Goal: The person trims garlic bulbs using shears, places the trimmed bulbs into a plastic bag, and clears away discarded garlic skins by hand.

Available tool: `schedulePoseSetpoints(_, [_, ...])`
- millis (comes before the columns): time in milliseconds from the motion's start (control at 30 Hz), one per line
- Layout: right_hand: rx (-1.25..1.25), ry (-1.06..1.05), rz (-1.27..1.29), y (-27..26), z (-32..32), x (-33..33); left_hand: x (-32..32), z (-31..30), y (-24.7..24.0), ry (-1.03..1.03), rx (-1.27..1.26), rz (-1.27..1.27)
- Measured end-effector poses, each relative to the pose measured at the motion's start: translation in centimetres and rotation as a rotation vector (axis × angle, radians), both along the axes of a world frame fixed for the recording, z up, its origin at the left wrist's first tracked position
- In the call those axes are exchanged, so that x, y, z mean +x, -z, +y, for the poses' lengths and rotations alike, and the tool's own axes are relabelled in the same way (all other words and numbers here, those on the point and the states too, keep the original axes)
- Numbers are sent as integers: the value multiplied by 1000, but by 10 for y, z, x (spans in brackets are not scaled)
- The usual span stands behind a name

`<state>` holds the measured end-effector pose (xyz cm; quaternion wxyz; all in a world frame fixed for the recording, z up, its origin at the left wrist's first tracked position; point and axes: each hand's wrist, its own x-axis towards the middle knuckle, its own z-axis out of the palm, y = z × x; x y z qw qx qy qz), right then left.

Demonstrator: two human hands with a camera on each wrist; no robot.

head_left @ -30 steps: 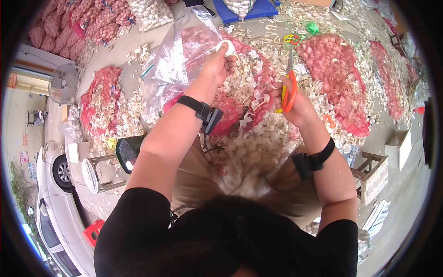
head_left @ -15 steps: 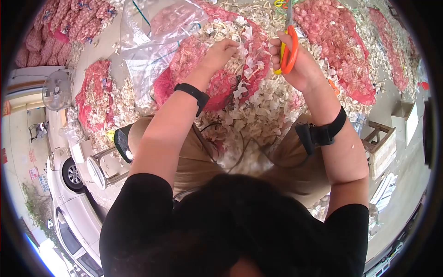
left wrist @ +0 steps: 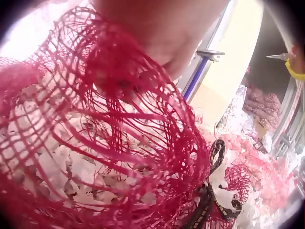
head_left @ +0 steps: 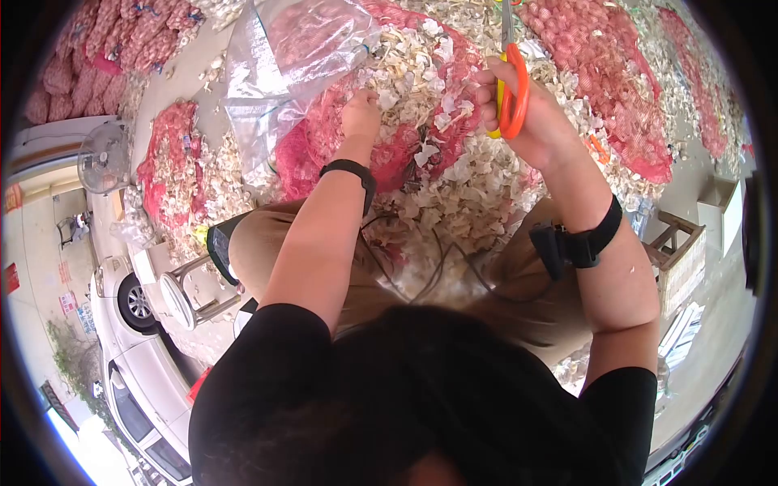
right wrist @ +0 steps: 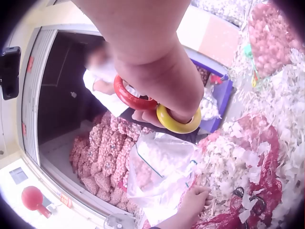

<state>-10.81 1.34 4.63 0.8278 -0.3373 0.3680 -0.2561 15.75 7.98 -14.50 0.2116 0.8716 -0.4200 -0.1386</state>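
Note:
My left hand [head_left: 361, 117] reaches down into the opened red mesh bag [head_left: 298, 158], at its left side, among garlic peel and stalk bits. In the left wrist view the netting [left wrist: 157, 129] crosses in front of this hand and hides its fingertips, so I cannot tell what they hold. My right hand [head_left: 541, 125] is raised at the right of the bag, gripping scissors [head_left: 519, 93] with one orange handle and one yellow, blades pointing away. Both handle loops show in the right wrist view, the yellow one [right wrist: 167, 123] round a finger. A clear plastic bag [head_left: 263, 77] lies left of the netting.
Loose garlic peel [head_left: 462, 194] spreads in front of the knees. Another red net of garlic [head_left: 600, 73] lies to the right, a smaller one [head_left: 166, 174] to the left. Full sacks [right wrist: 102, 157] are stacked behind. A fan [head_left: 105, 158] and stool [head_left: 178, 296] stand at left.
A second ago my left hand held a white garlic bulb over the plastic bag; it came away without the bulb and has moved down into the mesh bag. My right hand keeps the scissors.

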Motion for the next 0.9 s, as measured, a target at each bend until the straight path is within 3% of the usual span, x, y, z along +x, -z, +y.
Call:
schedulePoseSetpoints(33, [-3, 9, -15, 0, 1, 2, -2, -8, 2, 117, -70, 1])
schedulePoseSetpoints(100, [-7, 18, -9, -4, 3, 3, 1, -21, 15, 157, 24, 13])
schedulePoseSetpoints(167, [-8, 31, -1, -6, 7, 4, -7, -26, 14, 244, 300, -104])
schedulePoseSetpoints(267, [37, 33, 30, -11, 11, 4, -8, -29, 39, 308, 369, -250])
schedulePoseSetpoints(400, [-4, 5, 60, -11, 9, 5, -18, -21, 18, 387, 430, -191])
schedulePoseSetpoints(467, [-27, -39, 72, -8, 6, 5, -27, -16, -19, 234, 82, 295])
schedulePoseSetpoints(500, [-27, -37, 65, -3, 4, 5, -28, -15, -21, 236, 84, 288])
schedulePoseSetpoints(567, [-239, -104, 292, 7, -2, 4, -32, -19, -25, 198, -141, 585])
schedulePoseSetpoints(600, [-246, -100, 286, 5, -4, 1, -36, -18, -33, 203, -147, 579])
schedulePoseSetpoints(667, [-646, -298, 605, -2, -4, -6, -51, -12, -60, 184, -143, 1043])
schedulePoseSetpoints(700, [-652, -292, 602, 1, -3, -9, -61, -6, -77, 190, -147, 1038])
schedulePoseSetpoints(767, [-1152, -302, 951, 14, 1, -16, -80, 5, -102, 3, -305, 1563])
schedulePoseSetpoints(800, [-1158, -297, 947, 13, 1, -20, -83, 6, -103, 7, -310, 1558])
schedulePoseSetpoints(867, [-1237, -365, 1078, 10, 1, -29, -87, 8, -104, -87, -416, 1887])
schedulePoseSetpoints(900, [-1248, -363, 1072, 9, 1, -34, -89, 10, -107, -84, -427, 1881])
